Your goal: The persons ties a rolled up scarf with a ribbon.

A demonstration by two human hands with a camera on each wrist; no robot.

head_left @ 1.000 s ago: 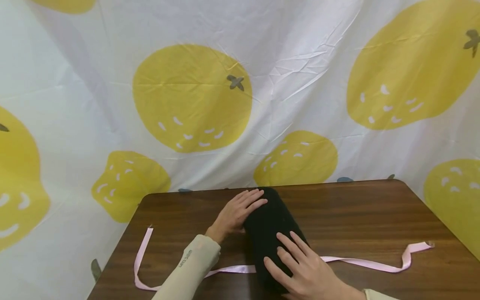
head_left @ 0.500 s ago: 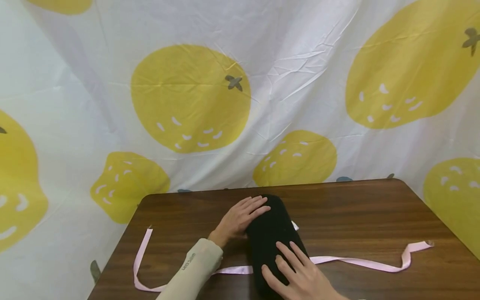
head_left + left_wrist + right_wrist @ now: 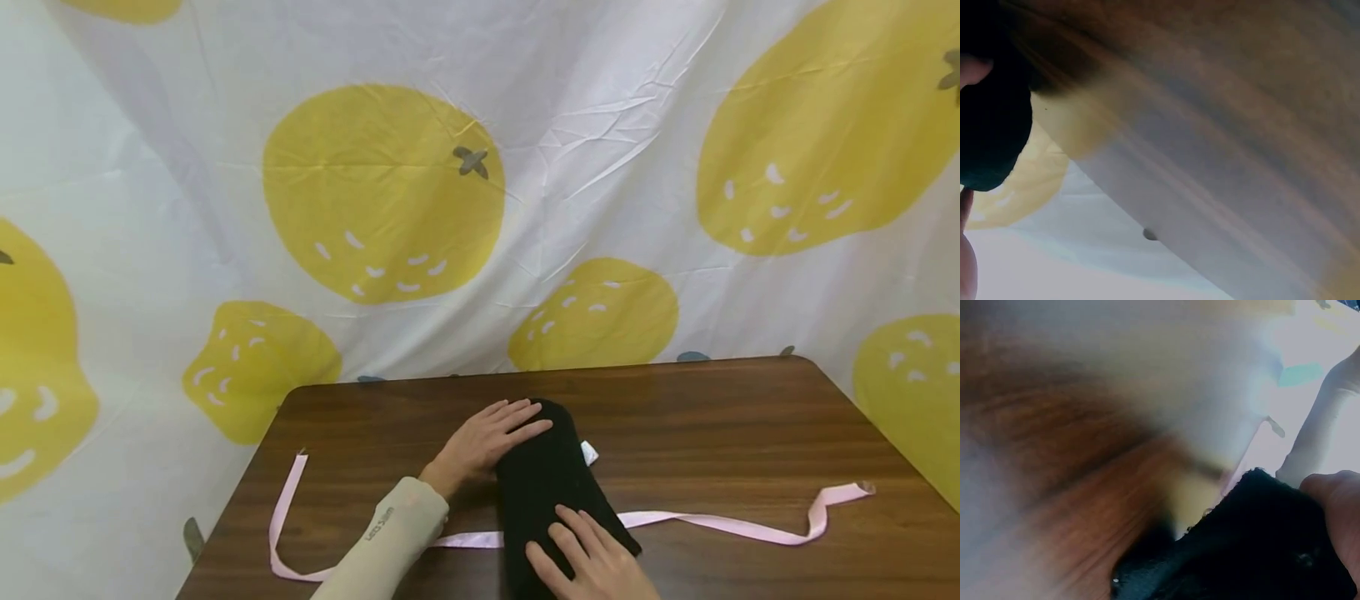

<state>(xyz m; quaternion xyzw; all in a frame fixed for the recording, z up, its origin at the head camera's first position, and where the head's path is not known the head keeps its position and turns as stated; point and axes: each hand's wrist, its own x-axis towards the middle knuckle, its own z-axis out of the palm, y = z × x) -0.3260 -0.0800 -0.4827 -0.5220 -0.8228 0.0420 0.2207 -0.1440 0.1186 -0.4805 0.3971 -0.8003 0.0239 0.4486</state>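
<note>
A long folded black cloth lies lengthwise across the middle of a pink ribbon. On its far end rests my left hand, its fingers laid nearly straight over the rounded top. My right hand touches the near part, fingers spread on the fabric. From the cloth's right side pokes a small white tag; its lower right corner flares outward. In the left wrist view the rounded black end sits by a fingertip. The right wrist view shows the cloth's fuzzy edge beside part of a hand.
Both ribbon ends spread over the brown wood-grain table, one bent at the left, one curling at the right. Behind the far table edge hangs a white curtain printed with yellow fruit.
The black cloth's far end has come nearer, with both hands shifting along. The white tag has come into view on its right side, and the lower right corner now spreads out. The ribbon lies much the same.
</note>
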